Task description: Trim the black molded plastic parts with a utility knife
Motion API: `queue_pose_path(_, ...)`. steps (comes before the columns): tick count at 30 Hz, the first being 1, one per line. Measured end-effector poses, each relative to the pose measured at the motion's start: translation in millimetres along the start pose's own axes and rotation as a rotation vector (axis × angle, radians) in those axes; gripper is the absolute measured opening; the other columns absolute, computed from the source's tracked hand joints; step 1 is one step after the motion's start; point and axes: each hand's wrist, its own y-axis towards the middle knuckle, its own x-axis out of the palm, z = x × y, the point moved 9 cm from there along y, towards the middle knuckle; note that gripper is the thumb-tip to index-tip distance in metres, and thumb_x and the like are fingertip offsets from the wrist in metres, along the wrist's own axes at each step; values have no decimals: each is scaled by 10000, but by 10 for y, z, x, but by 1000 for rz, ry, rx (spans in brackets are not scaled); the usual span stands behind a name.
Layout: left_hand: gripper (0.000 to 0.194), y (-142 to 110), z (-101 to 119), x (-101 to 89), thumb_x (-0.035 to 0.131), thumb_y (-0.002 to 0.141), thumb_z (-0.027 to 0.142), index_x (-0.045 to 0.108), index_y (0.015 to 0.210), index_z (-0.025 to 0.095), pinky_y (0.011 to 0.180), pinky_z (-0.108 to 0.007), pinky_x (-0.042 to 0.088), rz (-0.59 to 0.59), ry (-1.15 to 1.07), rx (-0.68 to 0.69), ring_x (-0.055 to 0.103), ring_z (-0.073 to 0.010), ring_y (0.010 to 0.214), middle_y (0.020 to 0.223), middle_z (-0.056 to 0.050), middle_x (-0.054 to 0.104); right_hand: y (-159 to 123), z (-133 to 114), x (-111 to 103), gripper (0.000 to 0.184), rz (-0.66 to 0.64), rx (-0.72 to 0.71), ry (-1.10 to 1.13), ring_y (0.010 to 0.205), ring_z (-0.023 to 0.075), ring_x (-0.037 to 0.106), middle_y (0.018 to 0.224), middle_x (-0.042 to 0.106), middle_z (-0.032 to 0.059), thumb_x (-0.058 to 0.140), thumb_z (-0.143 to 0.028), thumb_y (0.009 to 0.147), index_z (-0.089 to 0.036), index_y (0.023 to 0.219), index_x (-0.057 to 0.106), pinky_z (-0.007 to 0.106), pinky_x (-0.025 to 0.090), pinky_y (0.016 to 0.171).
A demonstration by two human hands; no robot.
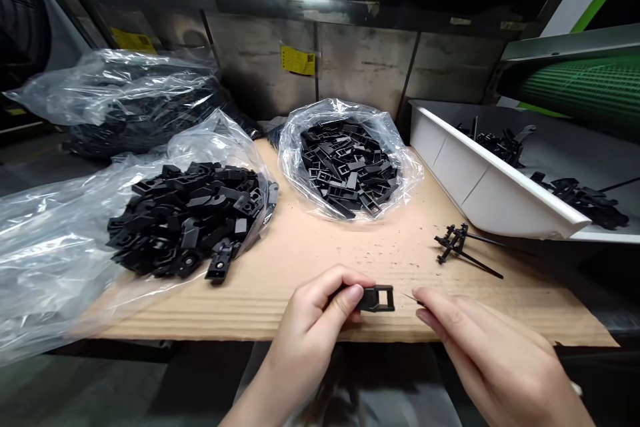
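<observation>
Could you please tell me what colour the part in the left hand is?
The part is black, as the head view shows.

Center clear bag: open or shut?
Open: the clear plastic bag has its mouth spread wide, with the black plastic parts inside exposed.

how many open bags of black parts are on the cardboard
2: the left clear bag, parts bunched at its mouth, and the middle clear bag, beyond the left hand. Others could be hidden behind them.
</observation>
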Motion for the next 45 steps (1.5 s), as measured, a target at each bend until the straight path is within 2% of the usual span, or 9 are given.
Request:
queue_pose_path(3,149,-17,5,20,502,844,234,640,804,190,617,-185,459,-18,48,18,562,-132,700,770,6,616,94,-98,-45,241,-30,-119,-110,615,176,596,731,651,75,425,-94,851,-81,1031,585,278,438,524)
queue_pose_path(8,160,-14,7,11,485,855,227,629,812,175,605,-193,454,-5,95,8,552,-124,661,727,13,599,243,-213,-27,251,-98,-241,-133,534,166,563,603,614,63,395,-53,833,-81,846,644,282,429,484)
queue_pose_path(12,171,-1,19,17,470,858,220,629,819,170,597,-197,457,-9,106,23,553,-128,660,725,7,597,259,-284,7,259,-141,-328,-177,578,183,589,661,651,85,399,-37,816,-62,890,646,304,455,511)
queue_pose_path(17,187,6,25,28,456,862,236,628,829,169,595,-210,457,-14,146,32,557,-135,654,722,-2,603,237,-340,-6,230,-116,-367,-205,610,196,599,698,664,101,436,-55,807,-59,927,632,313,459,529)
queue_pose_path(22,181,-16,78,35,466,852,216,637,816,166,579,-213,441,-13,241,89,551,-132,619,701,-7,609,292,-336,66,213,-158,-282,-267,569,192,574,645,630,73,442,-63,774,-89,894,616,293,414,483)
queue_pose_path(26,184,-33,73,35,463,852,213,635,807,165,581,-216,448,-10,251,93,560,-141,631,705,-14,615,368,-267,95,174,-269,-201,-254,502,164,519,579,570,16,475,-46,660,-179,724,568,275,357,446)
queue_pose_path(28,183,-33,64,30,462,854,217,630,801,165,574,-210,452,-7,216,82,561,-138,625,698,-9,609,379,-207,54,172,-292,-161,-197,476,155,496,551,545,-1,471,-42,658,-208,649,516,271,323,425)
queue_pose_path(34,164,-24,53,20,472,854,217,620,804,169,574,-195,441,-3,170,74,549,-123,613,695,6,593,308,-115,-18,170,-263,-103,-108,542,162,542,629,570,-1,424,-89,798,-200,799,553,269,353,463)
queue_pose_path(45,170,-34,70,8,466,858,229,626,821,184,577,-206,434,22,216,85,549,-126,606,670,10,586,318,-138,69,203,-197,-54,-129,558,155,548,640,579,4,419,-57,800,-171,856,577,269,336,504)
